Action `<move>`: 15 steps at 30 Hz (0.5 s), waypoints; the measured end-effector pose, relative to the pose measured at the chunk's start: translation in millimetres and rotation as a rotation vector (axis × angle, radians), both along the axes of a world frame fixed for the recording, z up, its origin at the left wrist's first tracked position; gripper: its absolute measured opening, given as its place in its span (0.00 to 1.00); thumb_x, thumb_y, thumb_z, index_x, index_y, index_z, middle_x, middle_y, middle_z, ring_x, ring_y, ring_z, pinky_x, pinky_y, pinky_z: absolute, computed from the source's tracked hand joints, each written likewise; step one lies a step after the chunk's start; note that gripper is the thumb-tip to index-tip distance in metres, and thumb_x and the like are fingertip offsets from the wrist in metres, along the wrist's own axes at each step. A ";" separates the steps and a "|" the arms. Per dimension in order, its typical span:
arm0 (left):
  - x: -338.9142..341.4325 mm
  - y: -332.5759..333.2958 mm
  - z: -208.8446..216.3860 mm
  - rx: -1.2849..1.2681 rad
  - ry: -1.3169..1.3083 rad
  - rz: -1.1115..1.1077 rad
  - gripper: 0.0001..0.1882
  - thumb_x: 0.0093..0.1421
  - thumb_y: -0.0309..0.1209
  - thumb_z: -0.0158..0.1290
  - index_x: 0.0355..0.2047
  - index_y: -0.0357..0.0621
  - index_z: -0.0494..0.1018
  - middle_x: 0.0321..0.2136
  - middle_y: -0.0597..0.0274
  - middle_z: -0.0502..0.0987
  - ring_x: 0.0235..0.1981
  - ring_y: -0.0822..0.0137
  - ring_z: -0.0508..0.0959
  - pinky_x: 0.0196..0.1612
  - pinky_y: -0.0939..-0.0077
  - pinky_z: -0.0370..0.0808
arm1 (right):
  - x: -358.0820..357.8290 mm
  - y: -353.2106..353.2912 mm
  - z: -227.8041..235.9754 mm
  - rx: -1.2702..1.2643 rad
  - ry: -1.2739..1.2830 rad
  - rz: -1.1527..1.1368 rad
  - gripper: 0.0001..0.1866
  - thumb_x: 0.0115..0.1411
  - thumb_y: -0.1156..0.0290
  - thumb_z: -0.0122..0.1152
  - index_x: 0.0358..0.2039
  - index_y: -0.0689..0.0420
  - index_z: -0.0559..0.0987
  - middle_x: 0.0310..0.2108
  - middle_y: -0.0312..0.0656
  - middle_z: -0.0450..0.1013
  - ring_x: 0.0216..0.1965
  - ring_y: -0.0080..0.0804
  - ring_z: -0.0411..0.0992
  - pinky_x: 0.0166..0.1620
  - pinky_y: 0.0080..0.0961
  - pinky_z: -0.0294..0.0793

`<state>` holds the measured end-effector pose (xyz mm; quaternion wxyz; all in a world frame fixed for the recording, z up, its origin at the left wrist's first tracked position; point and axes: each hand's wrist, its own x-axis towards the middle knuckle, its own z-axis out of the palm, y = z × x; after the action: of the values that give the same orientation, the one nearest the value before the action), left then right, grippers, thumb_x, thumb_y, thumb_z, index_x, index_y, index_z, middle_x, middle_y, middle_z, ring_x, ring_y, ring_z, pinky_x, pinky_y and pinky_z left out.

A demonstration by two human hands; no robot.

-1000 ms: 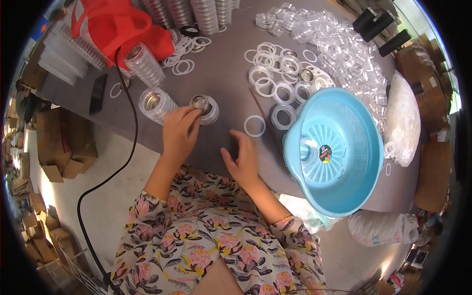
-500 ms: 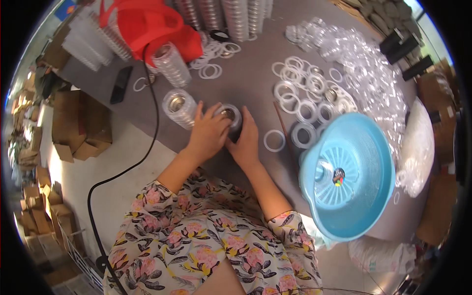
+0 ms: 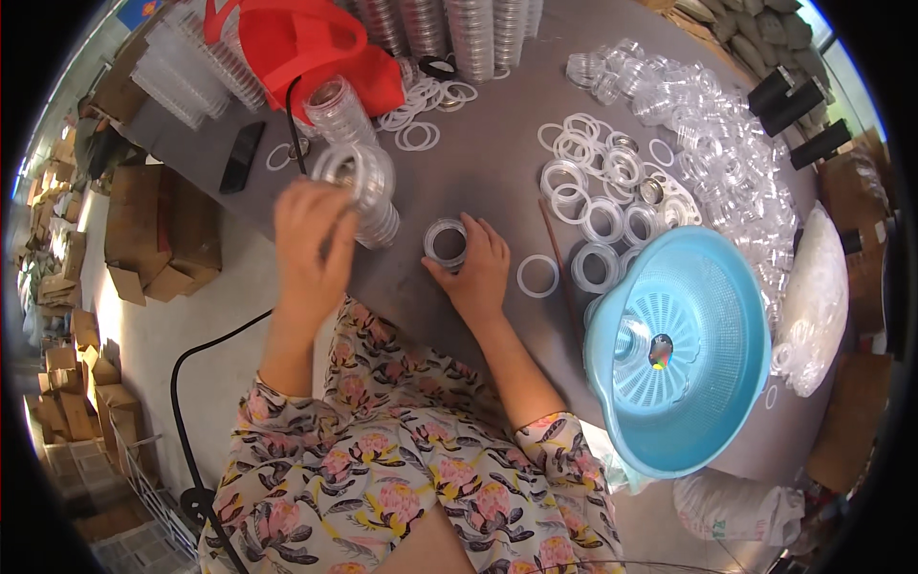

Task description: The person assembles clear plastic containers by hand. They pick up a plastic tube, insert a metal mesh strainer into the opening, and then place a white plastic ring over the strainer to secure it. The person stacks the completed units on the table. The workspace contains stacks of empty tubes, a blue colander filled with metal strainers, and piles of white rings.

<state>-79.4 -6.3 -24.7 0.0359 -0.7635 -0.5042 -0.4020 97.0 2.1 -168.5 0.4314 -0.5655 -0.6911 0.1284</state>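
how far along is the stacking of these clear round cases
Done: long stacks of cases lie by the left hand, which grips one. In hand: the right hand holds one case on the table. Left: many loose rings and cups.

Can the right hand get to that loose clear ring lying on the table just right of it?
Probably yes. The right hand rests on a small clear jar, and the clear ring lies flat beside it on bare table, nothing between.

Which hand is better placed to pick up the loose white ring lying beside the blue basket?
Probably the right hand: it rests next to the white ring, while the left hand is up at the stack of clear jars.
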 end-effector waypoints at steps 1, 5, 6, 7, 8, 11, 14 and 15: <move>-9.1 3.9 4.1 0.037 0.091 0.042 0.09 0.53 0.24 0.52 0.36 0.39 0.73 0.34 0.55 0.73 0.42 0.52 0.70 0.51 0.61 0.62 | -0.6 -0.2 0.2 0.005 0.001 0.010 0.40 0.38 0.60 0.73 0.52 0.58 0.67 0.48 0.44 0.69 0.53 0.45 0.64 0.55 0.41 0.58; -27.7 7.7 -7.9 -0.215 0.269 0.047 0.10 0.54 0.24 0.51 0.38 0.39 0.72 0.36 0.55 0.72 0.44 0.54 0.69 0.53 0.60 0.61 | -1.8 -0.1 3.3 0.003 -0.006 0.036 0.40 0.39 0.60 0.72 0.52 0.59 0.66 0.48 0.45 0.68 0.54 0.46 0.63 0.56 0.42 0.58; -29.6 7.8 -5.2 -0.220 0.312 0.056 0.10 0.55 0.25 0.51 0.39 0.39 0.72 0.36 0.56 0.73 0.45 0.55 0.69 0.53 0.61 0.61 | -4.2 1.2 4.3 0.001 -0.008 0.043 0.39 0.39 0.60 0.72 0.52 0.59 0.66 0.48 0.46 0.68 0.54 0.46 0.63 0.56 0.42 0.58; -31.8 7.9 -3.2 -0.225 0.355 0.065 0.10 0.55 0.25 0.51 0.39 0.39 0.72 0.36 0.56 0.73 0.46 0.56 0.69 0.54 0.62 0.61 | -4.2 0.7 4.1 -0.010 -0.003 0.037 0.39 0.40 0.60 0.72 0.52 0.59 0.66 0.48 0.46 0.68 0.54 0.46 0.63 0.56 0.42 0.58; -33.5 8.0 -2.7 -0.208 0.214 0.028 0.10 0.55 0.25 0.50 0.39 0.39 0.72 0.37 0.56 0.73 0.46 0.57 0.69 0.54 0.63 0.62 | -1.1 -2.2 3.3 -0.021 0.002 0.031 0.39 0.40 0.60 0.72 0.52 0.59 0.66 0.48 0.46 0.68 0.54 0.46 0.63 0.56 0.42 0.58; -54.0 19.3 0.4 -0.177 -0.198 0.040 0.10 0.56 0.26 0.50 0.39 0.40 0.72 0.38 0.56 0.73 0.46 0.58 0.71 0.53 0.66 0.64 | 0.5 -1.7 3.8 -0.024 0.002 0.036 0.39 0.40 0.60 0.72 0.52 0.59 0.66 0.48 0.47 0.68 0.54 0.46 0.62 0.56 0.42 0.58; -129.2 60.3 -38.9 -0.273 -0.439 0.267 0.12 0.56 0.27 0.50 0.42 0.40 0.71 0.41 0.52 0.72 0.45 0.56 0.72 0.50 0.67 0.67 | -1.2 -1.8 4.4 -0.044 -0.009 0.047 0.39 0.40 0.60 0.73 0.52 0.59 0.67 0.48 0.47 0.68 0.55 0.46 0.61 0.56 0.42 0.57; -152.8 78.1 -62.4 -0.317 -0.390 0.342 0.15 0.56 0.28 0.50 0.44 0.40 0.70 0.42 0.50 0.72 0.45 0.53 0.73 0.49 0.66 0.68 | -3.6 -2.4 9.2 -0.052 -0.014 0.054 0.39 0.40 0.60 0.73 0.52 0.59 0.67 0.48 0.47 0.68 0.55 0.46 0.61 0.56 0.42 0.57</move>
<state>-232.2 71.8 -87.1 -0.1143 -0.5721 -0.6791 -0.4454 93.4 -0.3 -159.3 0.4081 -0.5585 -0.7055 0.1541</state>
